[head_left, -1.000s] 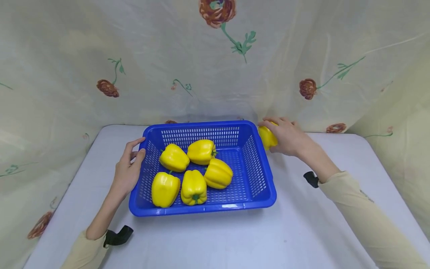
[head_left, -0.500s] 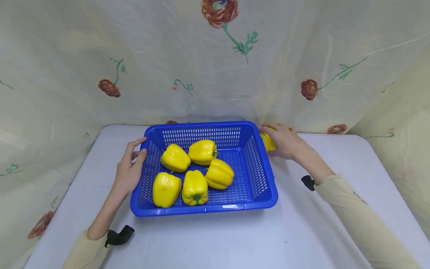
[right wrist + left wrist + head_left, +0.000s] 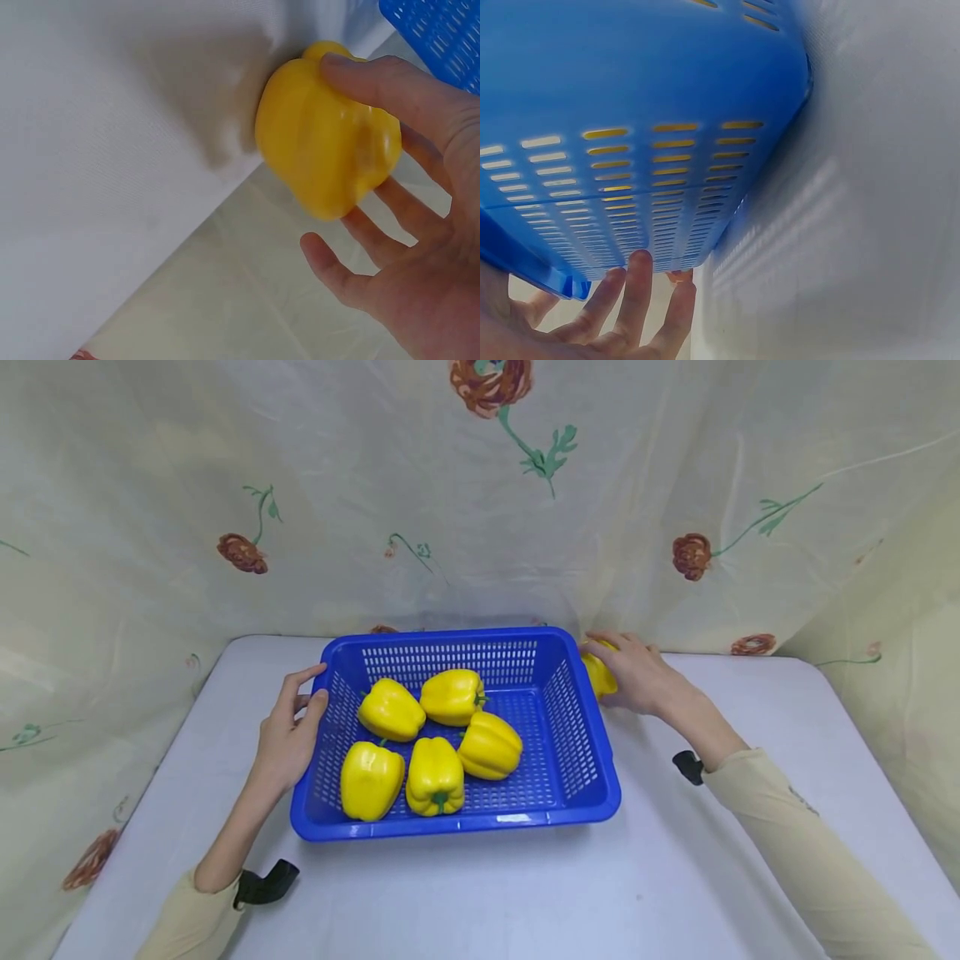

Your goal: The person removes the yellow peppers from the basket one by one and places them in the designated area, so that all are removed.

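Note:
My right hand (image 3: 641, 677) holds a yellow bell pepper (image 3: 600, 669) just outside the right end of a blue plastic basket (image 3: 570, 727). In the right wrist view the thumb lies across that bell pepper (image 3: 322, 135), the fingers behind it, low by the white table. My left hand (image 3: 288, 739) is at the basket's left end, index and thumb tips right at the rim. From the left wrist, its fingers (image 3: 634, 296) look fairly straight and spread beside the slotted outer wall (image 3: 630, 180). Inside the basket lie several yellow bell peppers (image 3: 433, 777), mostly toward the left.
The white-covered table (image 3: 465, 902) extends in front of the basket and to both sides. A pale curtain (image 3: 360, 485) printed with brown flowers hangs close behind the table's back edge. Each wrist bears a black camera mount, such as the left one (image 3: 266, 883).
My right hand has moved slightly down and toward me with the bell pepper, then stayed nearly still over the last half second. My left hand and the basket have stayed in place.

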`<state>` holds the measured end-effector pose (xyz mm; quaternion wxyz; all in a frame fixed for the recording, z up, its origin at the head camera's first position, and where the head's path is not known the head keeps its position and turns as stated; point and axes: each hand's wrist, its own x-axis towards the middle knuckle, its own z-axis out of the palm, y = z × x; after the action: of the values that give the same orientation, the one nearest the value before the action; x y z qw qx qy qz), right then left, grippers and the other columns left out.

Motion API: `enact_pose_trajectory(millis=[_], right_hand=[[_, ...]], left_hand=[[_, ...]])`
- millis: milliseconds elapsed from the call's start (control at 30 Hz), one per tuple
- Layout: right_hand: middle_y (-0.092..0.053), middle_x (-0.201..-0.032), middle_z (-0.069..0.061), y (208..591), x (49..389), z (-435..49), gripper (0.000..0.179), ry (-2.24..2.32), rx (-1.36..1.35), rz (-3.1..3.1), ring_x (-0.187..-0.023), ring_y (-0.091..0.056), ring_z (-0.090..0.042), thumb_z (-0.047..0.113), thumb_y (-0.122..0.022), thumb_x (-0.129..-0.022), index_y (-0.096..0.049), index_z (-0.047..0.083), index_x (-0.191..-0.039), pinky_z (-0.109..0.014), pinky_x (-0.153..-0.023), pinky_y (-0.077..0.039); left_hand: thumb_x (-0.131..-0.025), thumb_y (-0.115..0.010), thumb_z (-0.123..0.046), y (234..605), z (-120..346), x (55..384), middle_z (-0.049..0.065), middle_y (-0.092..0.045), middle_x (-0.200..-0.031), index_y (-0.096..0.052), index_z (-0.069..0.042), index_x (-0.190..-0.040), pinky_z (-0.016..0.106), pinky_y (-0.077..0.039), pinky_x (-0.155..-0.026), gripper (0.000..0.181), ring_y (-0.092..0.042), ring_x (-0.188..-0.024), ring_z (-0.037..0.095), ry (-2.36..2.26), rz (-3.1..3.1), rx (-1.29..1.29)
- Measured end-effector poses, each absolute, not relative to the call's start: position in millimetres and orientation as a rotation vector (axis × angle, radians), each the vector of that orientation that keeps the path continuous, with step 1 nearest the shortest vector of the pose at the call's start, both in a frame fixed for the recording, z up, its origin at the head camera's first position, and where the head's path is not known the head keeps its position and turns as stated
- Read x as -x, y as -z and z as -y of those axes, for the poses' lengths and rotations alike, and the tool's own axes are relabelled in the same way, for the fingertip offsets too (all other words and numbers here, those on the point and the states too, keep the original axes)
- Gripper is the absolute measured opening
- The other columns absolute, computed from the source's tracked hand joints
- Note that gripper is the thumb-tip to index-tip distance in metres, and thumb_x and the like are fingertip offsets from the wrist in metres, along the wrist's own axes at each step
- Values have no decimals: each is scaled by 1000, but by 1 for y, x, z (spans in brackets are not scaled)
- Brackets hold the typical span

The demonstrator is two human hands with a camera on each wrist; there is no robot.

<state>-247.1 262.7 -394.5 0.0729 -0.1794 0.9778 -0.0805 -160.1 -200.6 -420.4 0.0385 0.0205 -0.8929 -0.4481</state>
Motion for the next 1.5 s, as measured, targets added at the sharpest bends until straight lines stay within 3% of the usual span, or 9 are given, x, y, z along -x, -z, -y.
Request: enact_pose_trajectory(millis=[533,867,1133,1300,1500], right_hand=[[-33,-174,-20,359,237,-259,87,285,597,-2994,-159,-30,-51,4,-90,-84,-50,16,-160,-81,-122,-27],[-38,-174,-13,329,208,-228,83,238,791,-2988,-160,-34,-45,9,-87,-90,-48,25,-162,-77,-123,-31],[-45,-170,-9,339,190,-196,82,250,1186,-2808,-157,-41,-42,14,-92,-86,-53,28,-157,-74,-121,-38],[-48,-169,-4,348,181,-178,88,189,1329,-2720,-156,-43,-41,12,-95,-82,-53,32,-157,-76,-117,-40],[-46,-170,-1,361,177,-168,88,112,1414,-2681,-156,-45,-37,9,-93,-84,-53,36,-156,-69,-117,-46]], left_hand=[[-118,-36,-35,424,203,162,30,-64,-139,-36,-22,-167,60,-61,-96,51,-70,-113,47,1391,2727,-59],[-118,-36,-36,424,205,160,30,-65,-138,-37,-23,-167,57,-62,-94,51,-71,-111,46,1376,2737,-59],[-118,-36,-35,424,204,160,31,-64,-140,-36,-22,-167,64,-59,-100,51,-69,-116,47,1386,2734,-55],[-118,-37,-34,423,203,161,31,-64,-139,-37,-21,-166,63,-59,-100,50,-69,-114,47,1386,2729,-56],[-118,-37,-35,422,202,161,30,-65,-138,-38,-21,-166,59,-61,-96,50,-70,-112,46,1384,2721,-49]])
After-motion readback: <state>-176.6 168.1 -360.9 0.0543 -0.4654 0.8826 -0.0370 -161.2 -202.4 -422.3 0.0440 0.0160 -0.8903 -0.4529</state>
